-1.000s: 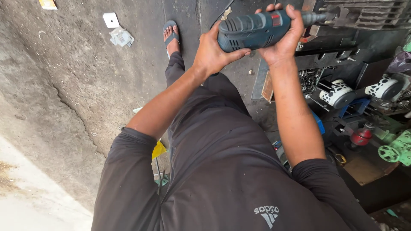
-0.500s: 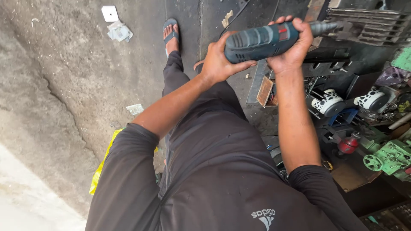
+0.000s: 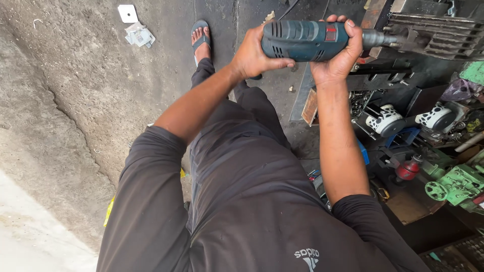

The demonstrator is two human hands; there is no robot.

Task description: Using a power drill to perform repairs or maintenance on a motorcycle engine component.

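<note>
You hold the dark teal power drill point(image 3: 305, 40) level at about one o'clock in view, its metal chuck pressed toward the grey finned engine block point(image 3: 436, 32) at two o'clock. It looks a dense, rigid tool with a ribbed plastic shell that should give fair purchase; take it as you do, one hand at each end of the body. Your left hand point(image 3: 254, 53) has its fingers wrapped shut around the vented rear. Your right hand point(image 3: 335, 58) is clenched around the front of the housing, just behind the chuck. Below, at four o'clock, a green cast machine part point(image 3: 454, 184) lies among cluttered metal pieces. At eleven o'clock, rough cracked concrete floor point(image 3: 75, 100) carries your sandalled foot point(image 3: 200, 36).
</note>
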